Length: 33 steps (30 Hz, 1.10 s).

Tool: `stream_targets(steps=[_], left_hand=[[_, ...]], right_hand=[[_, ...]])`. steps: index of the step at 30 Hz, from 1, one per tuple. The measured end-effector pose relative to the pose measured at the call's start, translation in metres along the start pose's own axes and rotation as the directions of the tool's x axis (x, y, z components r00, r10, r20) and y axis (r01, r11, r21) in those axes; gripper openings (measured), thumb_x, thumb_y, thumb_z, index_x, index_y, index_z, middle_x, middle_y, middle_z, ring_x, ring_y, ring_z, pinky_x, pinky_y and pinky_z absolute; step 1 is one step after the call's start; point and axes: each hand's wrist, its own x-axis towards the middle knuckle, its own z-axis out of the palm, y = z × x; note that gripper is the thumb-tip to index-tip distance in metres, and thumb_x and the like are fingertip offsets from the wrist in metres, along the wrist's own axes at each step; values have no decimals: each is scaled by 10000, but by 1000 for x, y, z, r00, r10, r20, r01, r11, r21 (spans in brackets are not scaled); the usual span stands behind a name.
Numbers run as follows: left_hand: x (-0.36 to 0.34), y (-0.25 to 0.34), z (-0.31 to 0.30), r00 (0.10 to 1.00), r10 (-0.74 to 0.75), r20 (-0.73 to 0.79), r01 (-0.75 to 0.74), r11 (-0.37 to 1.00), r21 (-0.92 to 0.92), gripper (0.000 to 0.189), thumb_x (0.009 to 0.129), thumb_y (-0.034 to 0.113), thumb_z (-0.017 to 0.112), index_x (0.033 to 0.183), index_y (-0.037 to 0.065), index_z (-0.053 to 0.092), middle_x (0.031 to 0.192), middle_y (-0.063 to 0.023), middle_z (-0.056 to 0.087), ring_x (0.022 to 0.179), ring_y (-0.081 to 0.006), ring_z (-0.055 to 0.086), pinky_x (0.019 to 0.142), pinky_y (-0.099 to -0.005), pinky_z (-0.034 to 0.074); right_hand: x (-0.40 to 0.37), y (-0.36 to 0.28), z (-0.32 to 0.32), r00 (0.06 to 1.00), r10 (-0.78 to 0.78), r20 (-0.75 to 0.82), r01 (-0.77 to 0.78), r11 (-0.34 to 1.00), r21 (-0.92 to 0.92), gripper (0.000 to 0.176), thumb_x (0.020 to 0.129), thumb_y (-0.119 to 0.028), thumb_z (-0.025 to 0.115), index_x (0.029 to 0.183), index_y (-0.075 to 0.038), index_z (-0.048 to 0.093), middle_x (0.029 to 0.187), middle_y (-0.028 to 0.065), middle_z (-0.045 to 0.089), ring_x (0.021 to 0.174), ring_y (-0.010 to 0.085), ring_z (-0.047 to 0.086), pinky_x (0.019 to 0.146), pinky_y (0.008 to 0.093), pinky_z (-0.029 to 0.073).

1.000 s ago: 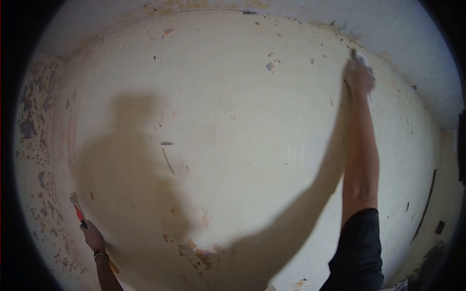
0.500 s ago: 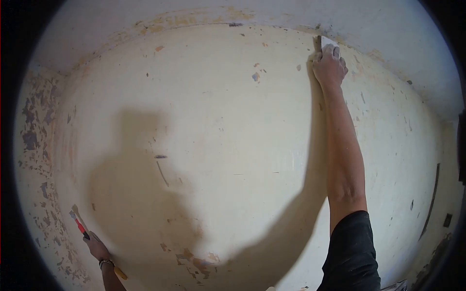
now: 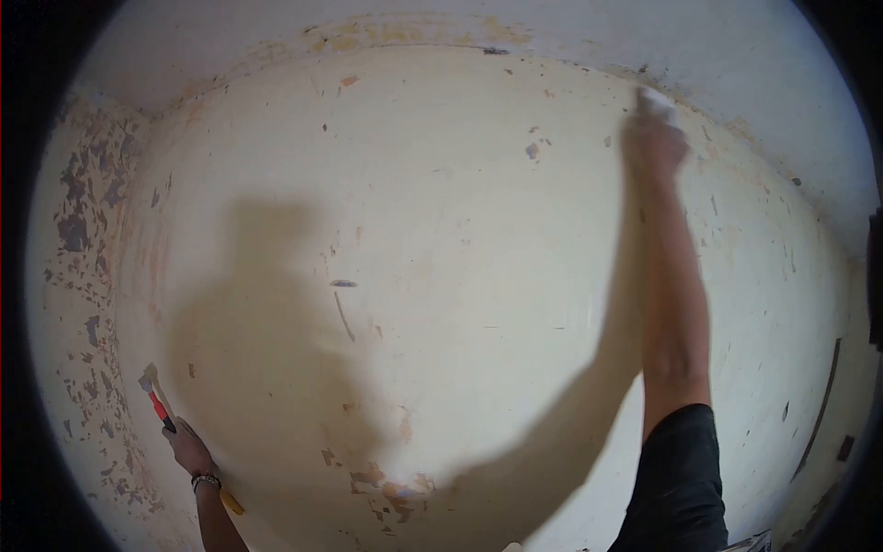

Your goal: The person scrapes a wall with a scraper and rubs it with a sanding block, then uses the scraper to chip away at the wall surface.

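Observation:
At the upper right, my right hand (image 3: 664, 147) is stretched up to the wall, its fingers closed over a white folded piece of what looks like sandpaper (image 3: 655, 105). Motion blurs both the hand and the piece. The piece lies against the wall just under the ceiling line. Low on the left, my left hand (image 3: 191, 449) is wrapped round a scraper (image 3: 159, 407) with a red and black handle, its metal blade pointing up. A yellow object (image 3: 231, 501) shows behind my left wrist, partly hidden, and I cannot make out what it is.
The pale wall (image 3: 515, 248) ahead has small chips and a larger peeled patch (image 3: 395, 488) low down. Heavily flaked paint covers the left wall (image 3: 83, 230). Yellowish stains mark the ceiling (image 3: 570, 32) edge. My shadow falls across the wall.
My right hand has moved slightly down the wall with the white piece and is now blurred. The view has shifted a little left. My left hand still holds the scraper.

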Motion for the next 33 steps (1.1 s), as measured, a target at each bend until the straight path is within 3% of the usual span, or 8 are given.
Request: stream_targets(steps=[3, 10, 16, 22, 23, 24, 29, 33], left_hand=[[-12, 27, -24, 998, -17, 67, 17, 1000, 1, 422, 1000, 377, 350, 1199, 19, 451, 1223, -242, 517, 983, -439, 584, 820, -506, 492], [-15, 35, -32, 996, -55, 65, 53, 998, 36, 327, 1002, 292, 357, 1123, 30, 512, 1195, -207, 478, 1013, -402, 568, 798, -495, 516], [-18, 29, -27, 988, 154, 32, -157, 951, 266, 238, 981, 238, 440, 1041, 35, 550, 1173, -186, 474, 1026, -377, 563, 764, -470, 541], [-24, 32, -32, 984, 177, -23, -167, 961, 222, 210, 970, 221, 458, 1003, 31, 541, 1145, -179, 479, 1021, -369, 564, 765, -476, 538], [-22, 31, -28, 988, 153, -22, -145, 967, 208, 208, 970, 219, 458, 1004, 31, 541, 1144, -179, 480, 1029, -367, 562, 767, -475, 538], [-17, 27, -26, 999, 31, 19, -33, 995, 96, 219, 969, 237, 440, 1003, 36, 520, 1183, -192, 489, 1017, -380, 575, 775, -495, 526], [-24, 35, -40, 987, 136, 83, -154, 951, 269, 245, 982, 249, 417, 994, 35, 535, 1208, -186, 481, 1058, -368, 555, 808, -471, 532], [-18, 21, -27, 980, 197, 31, -199, 962, 184, 243, 984, 248, 423, 988, 36, 542, 1216, -189, 477, 1072, -364, 554, 811, -475, 533]], right_hand=[[-2, 5, 2, 981, 165, -98, -171, 984, -59, 385, 915, -321, 439, 1211, -130, 594, 1098, 147, 619, 996, 359, 609, 836, 524, 467], [-59, -290, 11, 971, -239, 9, 227, 934, 275, 489, 903, -192, 422, 1390, -183, 453, 1479, 115, 394, 1319, 468, 347, 1027, 591, 296], [-25, -222, 23, 937, -166, 306, 144, 985, 94, 499, 891, -250, 450, 1385, -182, 469, 1428, 105, 452, 1249, 450, 433, 1000, 577, 323], [-28, -276, 29, 994, -91, 63, 81, 986, 145, 462, 867, -202, 465, 1326, -216, 506, 1275, 115, 556, 1137, 423, 514, 914, 541, 375], [-36, -311, 49, 964, -78, -254, 111, 987, 117, 469, 840, -173, 475, 1303, -228, 527, 1233, 115, 583, 1134, 412, 519, 890, 537, 388], [-49, -334, 9, 971, -205, 123, 164, 946, 280, 537, 908, -206, 415, 1444, -188, 380, 1496, 133, 359, 1332, 492, 311, 1059, 608, 243], [-97, -375, -20, 855, -508, 108, 416, 794, 443, 548, 909, -229, 429, 1453, -204, 369, 1491, 77, 379, 1323, 449, 355, 1100, 571, 225], [-49, -265, -3, 927, -338, 162, 296, 926, 235, 490, 900, -283, 472, 1382, -196, 469, 1478, 63, 395, 1266, 404, 434, 1036, 558, 313]])
